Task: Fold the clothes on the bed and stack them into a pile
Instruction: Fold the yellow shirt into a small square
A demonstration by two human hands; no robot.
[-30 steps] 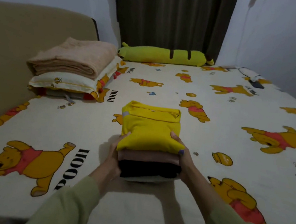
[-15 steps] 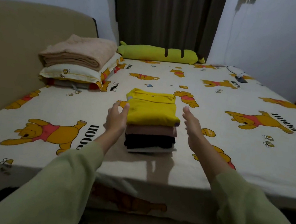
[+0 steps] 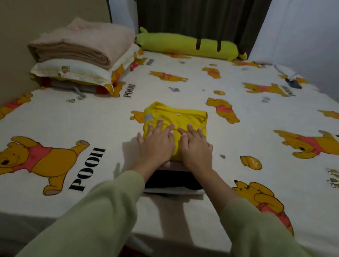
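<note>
both hands flat and spread, palms down: left hand and right hand side by side, fingers straight, pressing on the yellow garment topping the pile. gripping nothing, pinching nothing, just weight through the palms. best done with even downward pressure, smoothing from the near edge toward the far fold so trapped air leaves and the top layer sits flat; no sideways shove, since the layers beneath look liable to slide. under the yellow piece, a pinkish layer barely showing between the wrists, then a black layer, then a pale one at the bottom, slightly proud on the near side, worth squaring up with the edges above. pile resting near the front edge of the bed, about mid-width, on the bear-print sheet. farther out, at the left rear, a folded beige blanket on a pillow; along the far edge, a long yellow-green bolster. seemingly the last tidy-up of the stack.
</note>
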